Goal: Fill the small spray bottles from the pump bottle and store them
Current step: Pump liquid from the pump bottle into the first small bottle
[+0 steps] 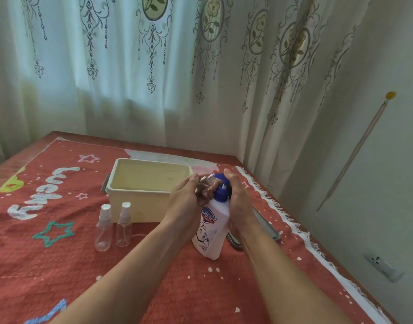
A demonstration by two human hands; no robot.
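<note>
A white pump bottle (211,230) with a blue pump head stands tilted on the red cloth. My right hand (238,197) is wrapped over its blue pump head from the right. My left hand (186,197) grips a small clear spray bottle (206,181) with its open neck held at the pump's nozzle. Two more small clear spray bottles, one (103,228) and the other (124,224), stand capped and upright to the left, just in front of the cream box (130,204).
The cream box is open, and nothing shows inside it. A grey lid (266,228) lies flat behind my right forearm. The red cloth (60,265) covers the table up to the curtain and the wall on the right.
</note>
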